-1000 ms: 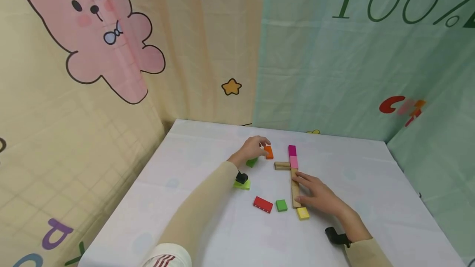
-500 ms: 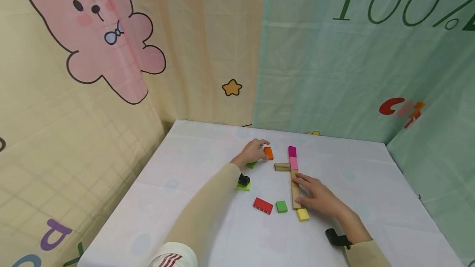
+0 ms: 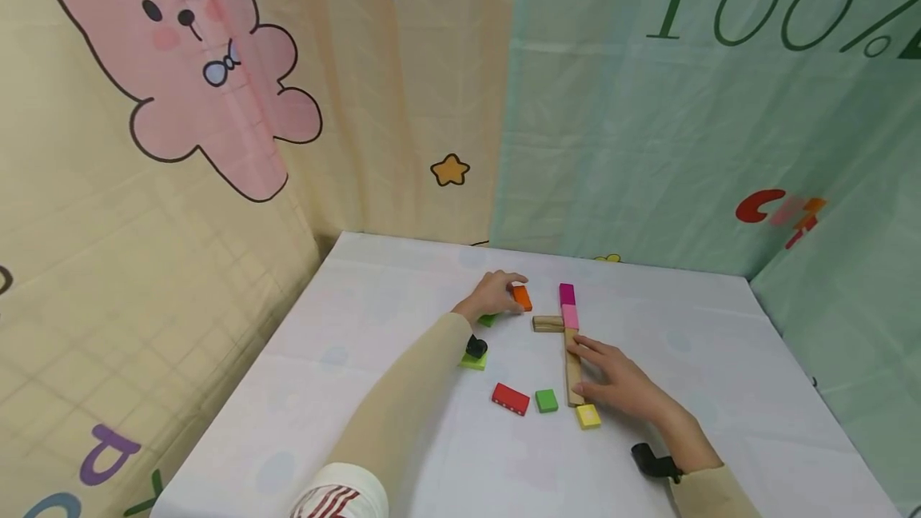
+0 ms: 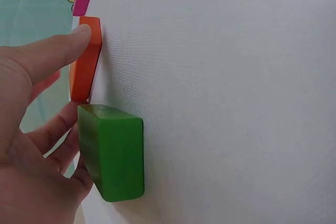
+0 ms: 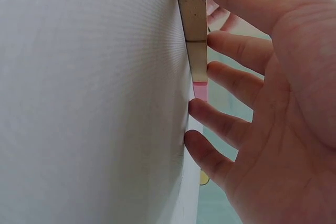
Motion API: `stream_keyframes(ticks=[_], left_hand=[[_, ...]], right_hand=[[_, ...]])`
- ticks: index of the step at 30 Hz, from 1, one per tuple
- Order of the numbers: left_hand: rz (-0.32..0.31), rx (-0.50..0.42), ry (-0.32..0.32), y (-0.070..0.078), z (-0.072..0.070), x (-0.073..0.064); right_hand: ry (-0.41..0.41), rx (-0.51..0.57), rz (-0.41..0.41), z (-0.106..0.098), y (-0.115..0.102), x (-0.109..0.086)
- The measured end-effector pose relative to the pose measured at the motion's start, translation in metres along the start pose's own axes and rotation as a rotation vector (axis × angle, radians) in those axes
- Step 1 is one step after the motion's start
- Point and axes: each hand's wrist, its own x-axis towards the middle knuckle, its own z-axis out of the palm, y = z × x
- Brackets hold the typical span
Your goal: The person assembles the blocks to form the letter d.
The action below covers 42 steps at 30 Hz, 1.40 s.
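My left hand is at the far middle of the table, pinching an orange block between thumb and fingers. In the left wrist view the thumb lies on the near face of that block, and the other fingers are partly hidden behind it and a green block. My right hand rests its spread fingers along a column of plain wooden blocks. Pink and magenta blocks continue this column at its far end; a short wooden block juts left from it.
A yellow block lies at the column's near end. Left of it lie a small green block and a red block. A light green block is under the left wrist camera. Printed curtains surround the white table.
My left hand has shifted slightly right and nearer to me, its fingers settling around the orange block, which has turned a little. The right hand has stayed on the wooden column.
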Motion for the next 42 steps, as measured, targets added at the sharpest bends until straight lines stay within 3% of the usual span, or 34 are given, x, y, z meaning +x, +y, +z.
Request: stream_keyframes(ticks=[9,17,42], left_hand=[[0.011,0.006,-0.023,0.006,-0.004,-0.01],[0.027,0.08,-0.045,0.004,-0.002,-0.012],[0.027,0.054,-0.014,0.006,-0.007,-0.012]], right_hand=[[0.004,-0.003,-0.005,0.001,-0.002,0.0],[0.004,0.004,-0.002,0.0,-0.003,0.0],[0.008,0.004,-0.009,0.001,0.0,0.0]])
